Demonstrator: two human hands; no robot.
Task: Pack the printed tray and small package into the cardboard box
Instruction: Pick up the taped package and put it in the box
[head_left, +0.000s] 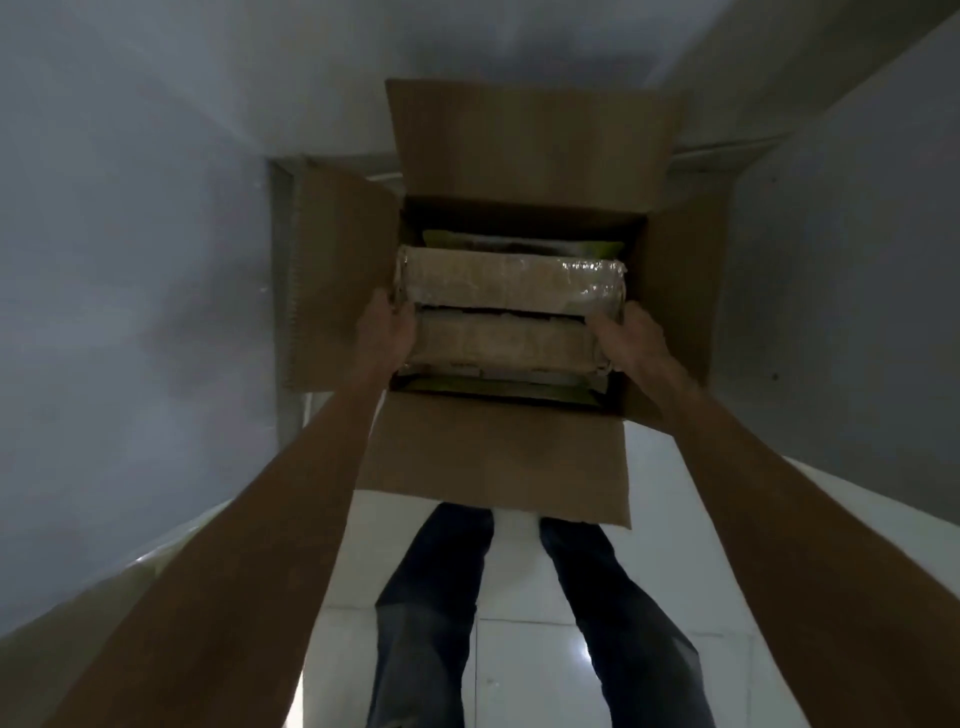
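Observation:
An open cardboard box (498, 462) stands on the floor in front of me with all its flaps spread outward. Inside it, a brown package (509, 312) wrapped in clear film fills most of the opening. My left hand (387, 325) grips the package's left end and my right hand (631, 338) grips its right end. Under the package, green printed edges of the tray (597, 248) show at the far side and along the near side of the box. The rest of the tray is hidden by the package.
The box sits in a narrow grey-walled corner, with walls close on the left and right. White floor tiles (519, 670) lie below me, and my legs in dark jeans (431, 613) stand just behind the near flap.

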